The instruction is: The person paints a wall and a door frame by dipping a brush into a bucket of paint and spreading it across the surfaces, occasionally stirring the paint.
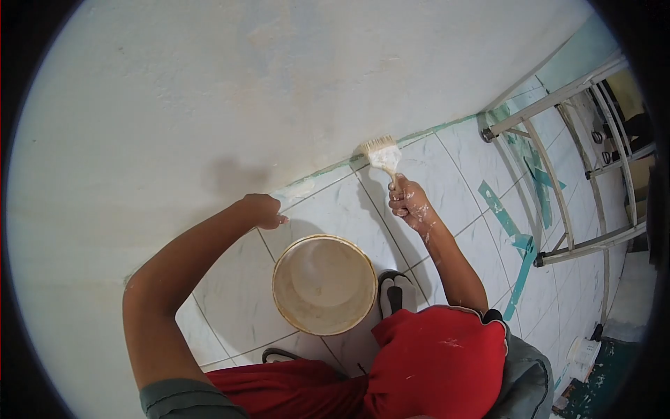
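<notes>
A wide brush (383, 155) with pale bristles and a white-smeared body is in my right hand (410, 201), its handle between closed fingers. Its bristles are at the foot of the pale wall (279, 84), by the green edge line. My left hand (264, 211) is near the wall base, above and left of the bucket; its fingers are mostly turned away, and whether it holds anything is hidden. White spots mark my right hand and forearm. Between my arms, the round bucket (324, 285) with a stained rim stands on the tiled floor.
A metal frame like a ladder (548, 105) stands at the right. Teal tape strips (520, 276) lie on the tiles beside it. A white container (583, 356) is at the lower right. My sandaled foot (398, 293) is right of the bucket.
</notes>
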Action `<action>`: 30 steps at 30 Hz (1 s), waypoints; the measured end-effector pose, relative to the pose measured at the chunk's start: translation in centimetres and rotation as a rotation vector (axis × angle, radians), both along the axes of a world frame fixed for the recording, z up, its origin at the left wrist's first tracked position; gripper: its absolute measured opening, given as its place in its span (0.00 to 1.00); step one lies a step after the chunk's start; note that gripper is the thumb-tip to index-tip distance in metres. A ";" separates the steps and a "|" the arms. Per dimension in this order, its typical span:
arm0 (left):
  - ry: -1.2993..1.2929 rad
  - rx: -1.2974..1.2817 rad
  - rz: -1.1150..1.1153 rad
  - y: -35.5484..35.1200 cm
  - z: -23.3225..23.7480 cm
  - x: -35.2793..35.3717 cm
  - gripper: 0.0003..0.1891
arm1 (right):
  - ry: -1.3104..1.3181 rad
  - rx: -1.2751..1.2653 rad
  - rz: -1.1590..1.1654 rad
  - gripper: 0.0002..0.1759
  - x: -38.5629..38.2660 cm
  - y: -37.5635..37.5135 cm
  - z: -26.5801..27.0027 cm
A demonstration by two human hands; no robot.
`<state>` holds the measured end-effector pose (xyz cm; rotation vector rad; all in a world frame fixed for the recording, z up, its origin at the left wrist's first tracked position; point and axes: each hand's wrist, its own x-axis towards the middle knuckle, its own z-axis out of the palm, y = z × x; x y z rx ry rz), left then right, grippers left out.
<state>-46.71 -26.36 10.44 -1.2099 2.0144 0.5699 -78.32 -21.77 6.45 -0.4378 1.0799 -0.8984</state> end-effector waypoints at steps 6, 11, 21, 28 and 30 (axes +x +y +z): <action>-0.027 -0.002 -0.016 0.4 -0.4 0.7 0.25 | 0.086 -0.317 -0.030 0.19 1.9 0.5 12.4; -0.020 0.030 0.010 0.2 -0.4 0.8 0.26 | 0.094 -0.460 -0.022 0.20 2.4 0.4 14.0; -0.024 0.059 -0.006 -1.0 -2.2 -0.5 0.28 | 0.205 -0.037 0.086 0.21 3.3 1.1 2.8; 0.221 0.112 0.063 -1.5 0.5 -1.9 0.28 | 0.022 -0.405 0.091 0.21 3.3 0.6 13.3; 0.281 0.109 0.062 -1.7 0.4 -2.3 0.28 | 0.037 -0.462 0.092 0.21 3.4 0.3 13.1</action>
